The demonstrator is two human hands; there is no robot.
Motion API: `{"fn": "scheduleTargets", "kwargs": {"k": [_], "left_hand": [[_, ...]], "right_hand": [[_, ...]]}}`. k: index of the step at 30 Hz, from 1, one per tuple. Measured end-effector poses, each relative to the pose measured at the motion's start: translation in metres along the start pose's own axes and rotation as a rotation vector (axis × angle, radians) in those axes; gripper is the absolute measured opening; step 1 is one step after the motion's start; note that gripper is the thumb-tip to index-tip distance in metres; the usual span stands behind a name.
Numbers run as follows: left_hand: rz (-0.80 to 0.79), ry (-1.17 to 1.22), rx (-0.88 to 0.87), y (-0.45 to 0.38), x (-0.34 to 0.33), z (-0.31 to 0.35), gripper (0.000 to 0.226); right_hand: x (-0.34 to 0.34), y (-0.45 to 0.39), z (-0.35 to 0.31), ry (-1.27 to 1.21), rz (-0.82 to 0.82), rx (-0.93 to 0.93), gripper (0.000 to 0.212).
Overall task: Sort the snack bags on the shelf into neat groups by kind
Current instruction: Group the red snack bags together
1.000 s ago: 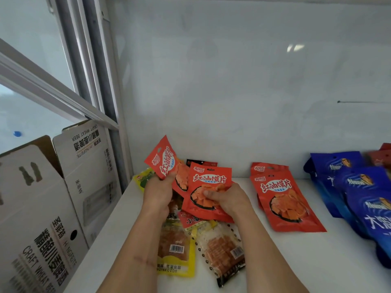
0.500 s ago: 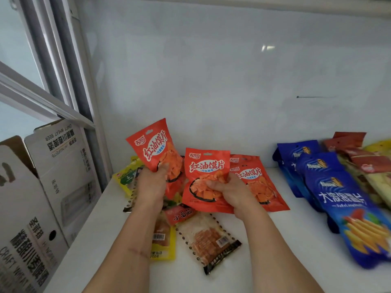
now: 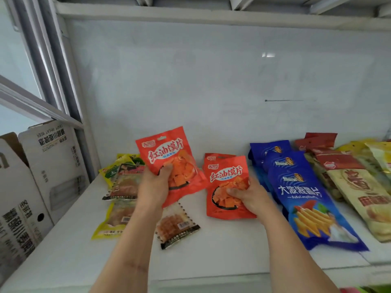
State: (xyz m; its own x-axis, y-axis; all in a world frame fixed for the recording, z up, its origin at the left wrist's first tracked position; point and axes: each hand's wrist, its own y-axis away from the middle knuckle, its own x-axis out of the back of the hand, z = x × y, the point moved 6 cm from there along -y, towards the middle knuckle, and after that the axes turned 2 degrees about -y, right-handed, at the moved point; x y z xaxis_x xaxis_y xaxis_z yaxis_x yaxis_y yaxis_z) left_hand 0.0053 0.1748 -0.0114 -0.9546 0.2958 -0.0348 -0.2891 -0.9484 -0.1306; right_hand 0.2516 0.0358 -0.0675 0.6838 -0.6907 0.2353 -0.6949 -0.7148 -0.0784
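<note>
Orange-red pouch (image 3: 169,161) showing white lettering and orange pieces; second orange-red pouch (image 3: 228,187) — matching print. Blue bag (image 3: 306,199) displaying yellow fries, white text. Yellow packet (image 3: 112,218) — clear packet (image 3: 177,227) showing black trim.

Left hand (image 3: 155,187) raised, clenched; right hand (image 3: 251,197) lower (clenched too).

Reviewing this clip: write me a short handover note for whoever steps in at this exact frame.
Left hand: shut on one orange-red plastic snack bag, held up above the white shelf.
Right hand: shut on a matching orange-red bag, lying over another matching bag.
Done: blue chip bags grouped to the right, with beige-and-red bags beyond them.
Left: add the left hand's bag to the orange-red group; sort the mixed yellow and clear packets at far left.
</note>
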Motion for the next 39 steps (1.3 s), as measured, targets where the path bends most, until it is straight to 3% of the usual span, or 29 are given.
{"fn": "scheduleTargets", "kwargs": {"k": [3,11,18,25,29,33,39], "left_hand": [[-0.021,-0.105,0.017,0.028,-0.019,-0.018,0.041],[-0.107,-0.338,0.033,0.071,-0.057,-0.048,0.031],[-0.143,-0.404,0.056,0.081,-0.086,-0.055,0.035],[-0.148,-0.566,0.005,0.081,-0.111,-0.057,0.054],[-0.127,-0.696,-0.044,0.079,-0.118,-0.063,0.059],[-0.133,-0.876,-0.078,0.075,-0.124,-0.068,0.07],[-0.147,-1.019,-0.107,0.072,-0.128,-0.068,0.072]], "right_hand": [[0.011,0.002,0.005,0.027,-0.032,0.006,0.064],[0.022,-0.01,0.011,0.03,-0.068,0.037,0.044],[0.03,-0.007,0.011,0.175,0.069,0.0,0.055],[0.022,-0.003,0.013,0.171,0.118,0.014,0.054],[0.019,-0.009,0.021,0.221,0.13,0.022,0.074],[0.018,-0.009,0.016,0.345,0.144,0.016,0.057],[0.016,-0.016,0.021,0.438,0.136,-0.007,0.052]]}}
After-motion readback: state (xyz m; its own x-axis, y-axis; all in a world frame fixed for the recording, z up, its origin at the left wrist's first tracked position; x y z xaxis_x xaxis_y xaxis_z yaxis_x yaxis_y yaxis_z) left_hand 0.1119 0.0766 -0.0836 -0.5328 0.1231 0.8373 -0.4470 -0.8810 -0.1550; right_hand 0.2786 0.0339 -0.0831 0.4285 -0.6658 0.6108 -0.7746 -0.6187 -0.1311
